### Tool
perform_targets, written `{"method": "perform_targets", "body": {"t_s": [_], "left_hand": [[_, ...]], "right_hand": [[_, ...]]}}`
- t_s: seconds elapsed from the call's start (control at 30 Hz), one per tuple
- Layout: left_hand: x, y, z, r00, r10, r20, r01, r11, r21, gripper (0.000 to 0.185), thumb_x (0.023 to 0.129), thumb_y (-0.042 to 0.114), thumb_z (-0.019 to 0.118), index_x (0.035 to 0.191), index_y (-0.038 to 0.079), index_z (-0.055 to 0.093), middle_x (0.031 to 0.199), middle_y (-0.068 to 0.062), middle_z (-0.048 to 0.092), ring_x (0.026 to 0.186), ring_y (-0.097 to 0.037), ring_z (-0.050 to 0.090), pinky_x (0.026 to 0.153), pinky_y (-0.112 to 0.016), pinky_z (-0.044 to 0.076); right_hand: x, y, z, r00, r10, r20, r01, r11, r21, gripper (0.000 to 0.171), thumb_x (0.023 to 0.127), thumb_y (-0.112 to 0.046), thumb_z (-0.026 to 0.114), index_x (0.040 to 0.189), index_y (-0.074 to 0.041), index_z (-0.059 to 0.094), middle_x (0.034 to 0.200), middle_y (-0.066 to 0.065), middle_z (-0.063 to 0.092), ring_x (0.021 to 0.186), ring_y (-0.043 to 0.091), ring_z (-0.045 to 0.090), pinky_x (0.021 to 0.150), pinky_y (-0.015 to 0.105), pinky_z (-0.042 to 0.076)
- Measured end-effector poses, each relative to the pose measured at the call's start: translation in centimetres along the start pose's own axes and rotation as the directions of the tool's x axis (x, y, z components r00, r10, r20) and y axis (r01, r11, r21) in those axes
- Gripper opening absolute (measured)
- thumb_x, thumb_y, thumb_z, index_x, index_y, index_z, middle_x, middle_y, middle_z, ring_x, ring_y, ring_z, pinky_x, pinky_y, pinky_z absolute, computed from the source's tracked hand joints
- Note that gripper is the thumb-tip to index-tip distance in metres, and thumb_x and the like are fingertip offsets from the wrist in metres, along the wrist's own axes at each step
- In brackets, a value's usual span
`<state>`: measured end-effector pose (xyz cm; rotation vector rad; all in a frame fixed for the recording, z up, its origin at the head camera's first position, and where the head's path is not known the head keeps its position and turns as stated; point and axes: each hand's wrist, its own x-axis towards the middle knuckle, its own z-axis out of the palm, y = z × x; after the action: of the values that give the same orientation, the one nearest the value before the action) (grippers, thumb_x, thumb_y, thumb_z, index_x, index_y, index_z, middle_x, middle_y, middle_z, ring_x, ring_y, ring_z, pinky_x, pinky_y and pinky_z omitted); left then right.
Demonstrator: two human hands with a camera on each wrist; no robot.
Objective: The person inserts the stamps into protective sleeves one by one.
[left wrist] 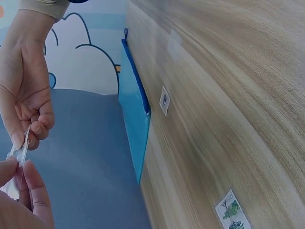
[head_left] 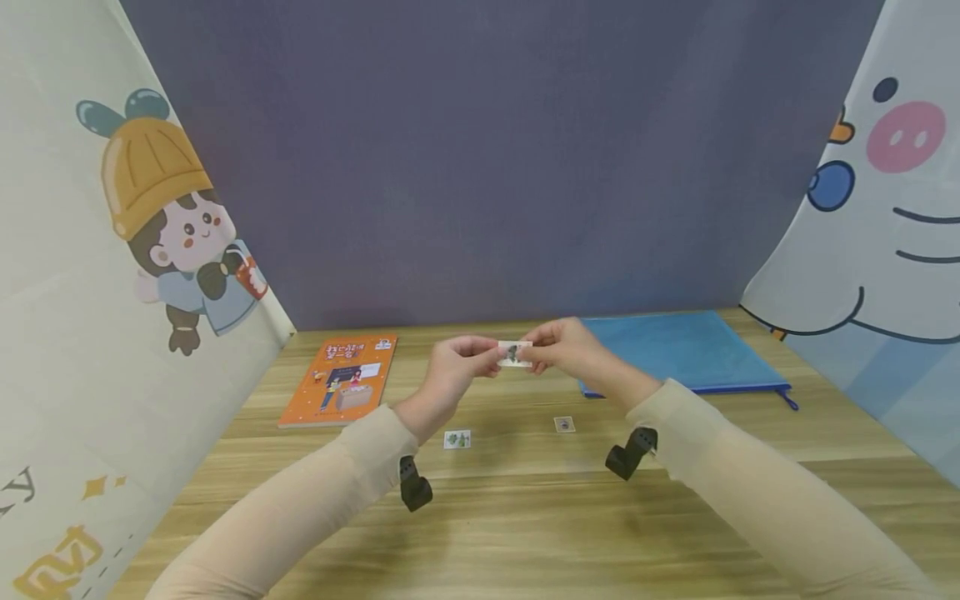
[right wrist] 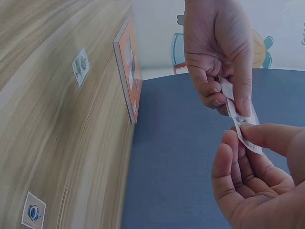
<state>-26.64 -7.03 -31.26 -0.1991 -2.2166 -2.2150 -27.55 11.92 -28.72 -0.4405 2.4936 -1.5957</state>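
A pale wood-grain table (head_left: 525, 517) fills the lower frame, backed by a grey-blue fabric wall with cartoon-printed curtains at either side. At centre frame, raised above the table, the left hand (head_left: 452, 372) and right hand (head_left: 564, 346) each pinch one end of a small clear sleeve (head_left: 515, 353), thin and glossy, with a dark-printed stamp inside. The sleeve appears to be mid-opening; a careful parting of its thin edges seems called for. Flat on the table lie a green stamp (head_left: 457, 439), a blue stamp (head_left: 564, 424), an orange booklet (head_left: 341, 379) and a blue zip folder (head_left: 675, 350).
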Motion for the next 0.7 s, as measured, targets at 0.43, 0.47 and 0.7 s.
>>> {"method": "perform_targets", "body": {"t_s": [0.43,0.47,0.7], "left_hand": [[0.31,0.01,0.04,0.998,0.013,-0.061,-0.014,1.000,-0.017,0.023,0.085,0.009,0.074,0.102,-0.006,0.070,0.083,-0.005,0.071,0.065,-0.009,0.065,0.070,-0.026,0.060],[0.30,0.00,0.05,0.998,0.012,-0.061,-0.013,1.000,-0.018,0.022,0.085,0.009,0.074,0.101,-0.006,0.070,0.083,-0.005,0.070,0.065,-0.009,0.065,0.069,-0.025,0.060],[0.32,-0.12,0.31,0.998,0.010,-0.057,-0.011,1.000,-0.018,0.022,0.085,0.009,0.074,0.100,-0.007,0.069,0.084,-0.005,0.070,0.064,-0.009,0.065,0.069,-0.025,0.060]], "right_hand": [[0.11,0.74,-0.71,0.999,0.004,-0.052,-0.001,0.999,0.049,0.029,0.092,-0.021,0.067,0.110,0.002,0.066,0.092,0.012,0.071,0.081,0.022,0.068,0.075,0.032,0.060],[0.09,0.76,-0.67,0.999,0.004,-0.053,-0.002,0.999,0.047,0.029,0.092,-0.021,0.067,0.109,0.002,0.066,0.091,0.011,0.071,0.080,0.021,0.067,0.075,0.032,0.060],[0.05,0.73,0.00,0.998,0.012,-0.068,-0.006,0.996,0.084,0.026,0.092,-0.017,0.067,0.108,0.004,0.066,0.089,0.012,0.071,0.077,0.019,0.067,0.073,0.030,0.060]]}}
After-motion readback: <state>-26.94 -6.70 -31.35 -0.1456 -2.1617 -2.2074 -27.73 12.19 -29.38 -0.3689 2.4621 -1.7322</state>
